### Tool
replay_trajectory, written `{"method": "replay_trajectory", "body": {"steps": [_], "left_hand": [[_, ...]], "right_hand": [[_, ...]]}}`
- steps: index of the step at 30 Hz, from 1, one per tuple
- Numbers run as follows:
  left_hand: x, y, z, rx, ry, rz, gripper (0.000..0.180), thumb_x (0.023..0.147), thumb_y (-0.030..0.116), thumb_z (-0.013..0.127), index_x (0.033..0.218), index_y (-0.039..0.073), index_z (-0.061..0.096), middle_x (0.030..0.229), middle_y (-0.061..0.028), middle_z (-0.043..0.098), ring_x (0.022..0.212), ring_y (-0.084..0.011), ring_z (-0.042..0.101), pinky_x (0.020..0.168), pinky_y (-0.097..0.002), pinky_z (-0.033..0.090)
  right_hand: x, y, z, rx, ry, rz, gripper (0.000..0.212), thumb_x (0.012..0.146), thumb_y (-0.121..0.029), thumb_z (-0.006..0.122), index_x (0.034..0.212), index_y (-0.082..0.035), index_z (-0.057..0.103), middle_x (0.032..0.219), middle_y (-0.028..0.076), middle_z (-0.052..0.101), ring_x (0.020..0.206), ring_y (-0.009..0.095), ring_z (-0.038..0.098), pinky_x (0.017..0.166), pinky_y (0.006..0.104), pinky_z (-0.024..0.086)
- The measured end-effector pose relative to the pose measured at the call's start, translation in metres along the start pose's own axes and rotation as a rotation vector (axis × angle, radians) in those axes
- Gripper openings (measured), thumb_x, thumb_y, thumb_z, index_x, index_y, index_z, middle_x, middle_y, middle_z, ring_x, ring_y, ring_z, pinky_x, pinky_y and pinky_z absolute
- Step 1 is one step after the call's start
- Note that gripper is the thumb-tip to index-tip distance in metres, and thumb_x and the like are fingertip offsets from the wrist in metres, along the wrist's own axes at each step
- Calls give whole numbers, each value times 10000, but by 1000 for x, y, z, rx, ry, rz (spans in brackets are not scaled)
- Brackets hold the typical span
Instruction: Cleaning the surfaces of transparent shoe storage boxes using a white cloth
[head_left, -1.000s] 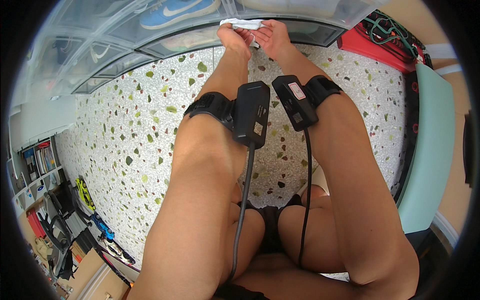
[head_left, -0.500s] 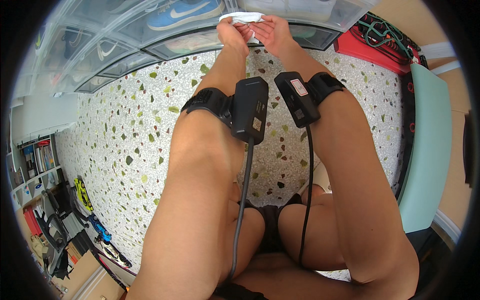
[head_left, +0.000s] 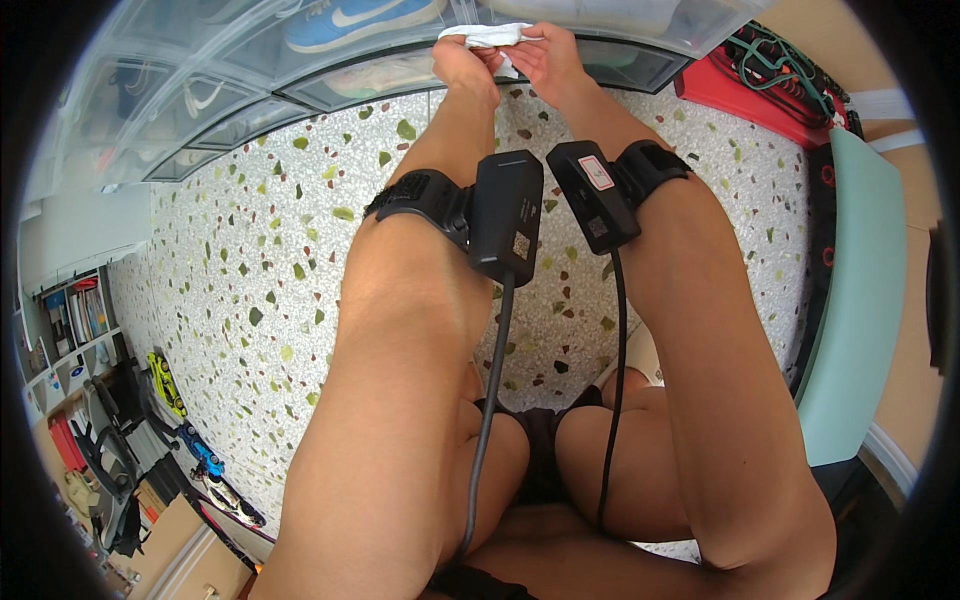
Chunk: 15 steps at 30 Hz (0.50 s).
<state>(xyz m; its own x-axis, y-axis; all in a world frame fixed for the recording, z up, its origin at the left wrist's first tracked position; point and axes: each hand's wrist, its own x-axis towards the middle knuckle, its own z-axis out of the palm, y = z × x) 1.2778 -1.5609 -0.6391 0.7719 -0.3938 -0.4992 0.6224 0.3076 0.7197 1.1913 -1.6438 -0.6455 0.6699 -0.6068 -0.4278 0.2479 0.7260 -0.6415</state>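
1. White cloth (head_left: 487,36) sits at the top of the view, bunched between both hands, right in front of the clear plastic drawer units (head_left: 200,90).
2. Left hand (head_left: 465,62) is closed on the cloth's left end, fingers pinching it.
3. Right hand (head_left: 545,60) is closed on the cloth's right part, thumb side toward the left hand; the 2 hands nearly touch.
4. Each wrist carries a black strap with a black box-shaped device: left device (head_left: 505,215), right device (head_left: 592,195); a black cable (head_left: 487,400) hangs from each toward the body.
5. Blue sneaker (head_left: 360,18) shows inside a drawer just left of the cloth.
6. Speckled terrazzo floor (head_left: 260,260) lies under the arms.
7. Red case (head_left: 745,95) with coiled cords sits on the floor, upper right.
8. Pale green panel (head_left: 860,300) stands along the right edge.
9. Bare knees show at bottom centre, person seated on the floor.
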Motion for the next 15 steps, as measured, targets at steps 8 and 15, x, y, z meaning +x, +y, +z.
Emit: {"method": "replay_trajectory", "body": {"steps": [8, 15], "left_hand": [[1, -20, -2, 14, 44, -19, 180, 880, 246, 418, 952, 109, 509, 796, -85, 571, 726, -244, 571, 708, -425, 504], [18, -36, -10, 34, 94, -67, 171, 873, 247, 414, 934, 126, 519, 796, -81, 579, 725, -244, 564, 743, -439, 483]], "right_hand": [[18, 24, -16, 29, 93, -15, 246, 819, -162, 614, 998, 6, 593, 1001, 154, 660, 921, 264, 641, 914, 360, 507], [36, 41, -33, 54, 105, 43, 212, 852, -140, 596, 1007, 5, 595, 981, 135, 652, 930, 256, 635, 925, 364, 506]]}}
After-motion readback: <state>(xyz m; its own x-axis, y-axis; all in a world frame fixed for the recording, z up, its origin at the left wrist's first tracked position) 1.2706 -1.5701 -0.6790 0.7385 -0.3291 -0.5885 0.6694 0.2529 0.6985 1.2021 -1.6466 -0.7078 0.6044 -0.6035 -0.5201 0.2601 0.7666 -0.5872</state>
